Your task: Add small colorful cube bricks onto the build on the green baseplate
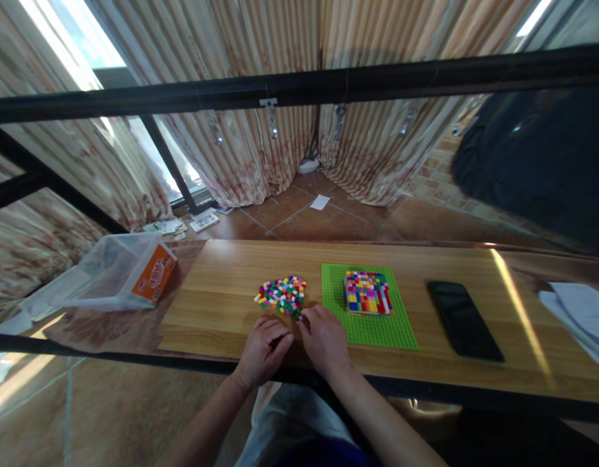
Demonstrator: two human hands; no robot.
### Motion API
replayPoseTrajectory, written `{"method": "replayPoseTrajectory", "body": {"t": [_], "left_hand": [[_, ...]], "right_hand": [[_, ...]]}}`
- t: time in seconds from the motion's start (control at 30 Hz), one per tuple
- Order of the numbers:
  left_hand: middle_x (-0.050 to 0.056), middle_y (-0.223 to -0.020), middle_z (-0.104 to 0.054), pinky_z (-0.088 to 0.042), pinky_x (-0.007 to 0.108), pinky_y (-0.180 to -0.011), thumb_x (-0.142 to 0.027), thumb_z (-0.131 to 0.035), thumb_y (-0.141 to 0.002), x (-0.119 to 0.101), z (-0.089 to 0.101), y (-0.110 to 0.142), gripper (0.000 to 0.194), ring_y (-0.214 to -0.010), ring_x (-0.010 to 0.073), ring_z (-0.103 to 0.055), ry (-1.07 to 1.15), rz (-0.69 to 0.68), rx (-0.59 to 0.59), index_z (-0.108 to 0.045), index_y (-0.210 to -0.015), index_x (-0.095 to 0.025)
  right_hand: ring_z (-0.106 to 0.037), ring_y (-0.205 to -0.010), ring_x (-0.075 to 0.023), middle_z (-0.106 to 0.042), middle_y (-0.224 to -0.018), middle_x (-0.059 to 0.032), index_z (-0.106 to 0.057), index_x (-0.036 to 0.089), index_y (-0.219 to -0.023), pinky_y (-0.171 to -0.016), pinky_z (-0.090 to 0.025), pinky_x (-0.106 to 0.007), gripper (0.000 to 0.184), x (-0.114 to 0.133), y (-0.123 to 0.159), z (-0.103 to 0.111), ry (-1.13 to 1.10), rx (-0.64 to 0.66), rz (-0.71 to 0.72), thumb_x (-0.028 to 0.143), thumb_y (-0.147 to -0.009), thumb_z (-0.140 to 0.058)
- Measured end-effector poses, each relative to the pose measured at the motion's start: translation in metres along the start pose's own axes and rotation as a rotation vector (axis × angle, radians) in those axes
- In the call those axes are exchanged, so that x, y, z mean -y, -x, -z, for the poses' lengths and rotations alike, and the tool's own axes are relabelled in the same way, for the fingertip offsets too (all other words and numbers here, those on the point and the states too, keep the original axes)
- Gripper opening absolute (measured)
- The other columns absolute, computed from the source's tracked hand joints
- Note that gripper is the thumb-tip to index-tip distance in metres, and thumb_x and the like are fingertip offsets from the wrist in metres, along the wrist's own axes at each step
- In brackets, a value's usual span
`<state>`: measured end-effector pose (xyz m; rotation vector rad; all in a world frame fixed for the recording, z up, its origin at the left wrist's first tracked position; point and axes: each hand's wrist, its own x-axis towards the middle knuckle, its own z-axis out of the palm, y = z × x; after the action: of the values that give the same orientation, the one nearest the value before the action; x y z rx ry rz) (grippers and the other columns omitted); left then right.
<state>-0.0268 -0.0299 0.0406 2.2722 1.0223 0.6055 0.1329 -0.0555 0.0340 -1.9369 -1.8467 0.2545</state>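
Note:
A loose pile of small multicoloured building bricks (282, 295) lies on the wooden tabletop in front of me. At its near right edge, my right hand (326, 338) has its fingers pinched at a small brick by the fingertips. My left hand (263, 350) rests just below the pile with curled fingers; whether they hold anything is hidden. To the right, a green baseplate (377, 332) carries a square, multicoloured block built of bricks (368, 293). Neither hand touches the baseplate's built block.
A black phone (464, 320) lies right of the baseplate, and white papers (579, 314) sit at the far right. On the left stands a clear plastic bin (114, 269) with an orange label. A dark metal bar (299, 87) crosses beyond the table, before curtains (260, 155).

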Motion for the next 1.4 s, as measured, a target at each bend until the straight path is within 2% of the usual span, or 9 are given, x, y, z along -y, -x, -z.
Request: {"method": "replayPoseTrajectory", "body": {"t": [0.17, 0.33, 0.6, 0.7, 0.8, 0.97, 1.2, 1.4], "left_hand": [[0.002, -0.076, -0.064, -0.038, 0.033, -0.079, -0.029, -0.044, -0.093, 0.0, 0.0, 0.001, 0.025, -0.076, 0.0156, -0.056, 0.011, 0.015, 0.012, -0.06, -0.076, -0.019], [0.002, -0.076, -0.064, -0.038, 0.033, -0.079, -0.029, -0.046, -0.093, 0.0, 0.0, 0.001, 0.024, -0.077, 0.0157, -0.057, 0.023, 0.019, 0.009, -0.06, -0.076, -0.019], [0.002, -0.077, -0.065, -0.038, 0.033, -0.079, -0.03, -0.048, -0.092, 0.002, 0.001, 0.0, 0.022, -0.077, 0.0157, -0.058, 0.033, 0.014, 0.001, -0.061, -0.078, -0.02], [0.002, -0.077, -0.065, -0.039, 0.033, -0.079, -0.031, -0.048, -0.091, 0.003, 0.0, 0.0, 0.022, -0.077, 0.0161, -0.059, 0.029, 0.016, 0.0, -0.062, -0.078, -0.02], [0.003, -0.076, -0.065, -0.04, 0.033, -0.078, -0.033, -0.048, -0.091, 0.002, 0.001, -0.001, 0.023, -0.076, 0.0165, -0.059, 0.018, 0.021, -0.001, -0.062, -0.077, -0.02], [0.003, -0.075, -0.066, -0.041, 0.033, -0.077, -0.033, -0.048, -0.09, 0.001, 0.002, -0.002, 0.024, -0.075, 0.0169, -0.059, 0.005, 0.001, -0.013, -0.062, -0.076, -0.02], [0.003, -0.077, -0.066, -0.041, 0.034, -0.077, -0.032, -0.048, -0.091, 0.002, 0.001, -0.001, 0.022, -0.077, 0.0171, -0.059, -0.005, 0.0, -0.007, -0.061, -0.078, -0.02], [0.002, -0.077, -0.066, -0.04, 0.033, -0.078, -0.03, -0.05, -0.091, 0.004, -0.001, -0.001, 0.02, -0.076, 0.0162, -0.059, 0.009, -0.001, -0.008, -0.062, -0.079, -0.02]], "right_hand": [[-0.057, -0.083, -0.0177, -0.062, -0.084, -0.0044, -0.062, 0.021, -0.082, -0.075, -0.039, -0.029, 0.013, -0.001, -0.002, -0.002, 0.006, -0.003, 0.014, 0.019, -0.089, -0.052], [-0.059, -0.082, -0.0165, -0.064, -0.082, -0.004, -0.063, 0.02, -0.083, -0.075, -0.042, -0.026, 0.017, -0.008, 0.004, 0.003, -0.209, -0.065, -0.004, 0.012, -0.088, -0.049], [-0.06, -0.072, -0.0143, -0.066, -0.082, -0.003, -0.066, 0.02, -0.092, -0.068, -0.046, -0.026, 0.017, -0.031, 0.015, 0.039, -0.465, -0.199, -0.084, 0.022, -0.088, -0.049], [-0.062, -0.074, -0.015, -0.068, -0.088, -0.0044, -0.066, 0.02, -0.099, -0.07, -0.049, -0.028, 0.021, -0.049, 0.016, 0.053, -0.459, -0.284, -0.139, 0.028, -0.089, -0.05], [-0.064, -0.079, -0.0167, -0.07, -0.094, -0.0066, -0.067, 0.02, -0.098, -0.073, -0.05, -0.029, 0.024, -0.07, 0.014, 0.063, -0.433, -0.356, -0.185, 0.033, -0.088, -0.051], [-0.063, -0.07, -0.0171, -0.071, -0.088, -0.0073, -0.069, 0.018, -0.092, -0.066, -0.049, -0.029, 0.026, -0.097, 0.008, 0.07, -0.338, -0.427, -0.293, 0.037, -0.086, -0.053], [-0.063, -0.082, -0.0206, -0.07, -0.089, -0.0088, -0.069, 0.019, -0.089, -0.073, -0.046, -0.032, 0.025, -0.112, -0.004, 0.062, -0.195, -0.503, -0.255, 0.035, -0.086, -0.051], [-0.059, -0.077, -0.0196, -0.069, -0.085, -0.0081, -0.07, 0.018, -0.082, -0.073, -0.044, -0.032, 0.024, -0.113, -0.01, 0.056, -0.147, -0.534, -0.259, 0.034, -0.086, -0.052]]}}
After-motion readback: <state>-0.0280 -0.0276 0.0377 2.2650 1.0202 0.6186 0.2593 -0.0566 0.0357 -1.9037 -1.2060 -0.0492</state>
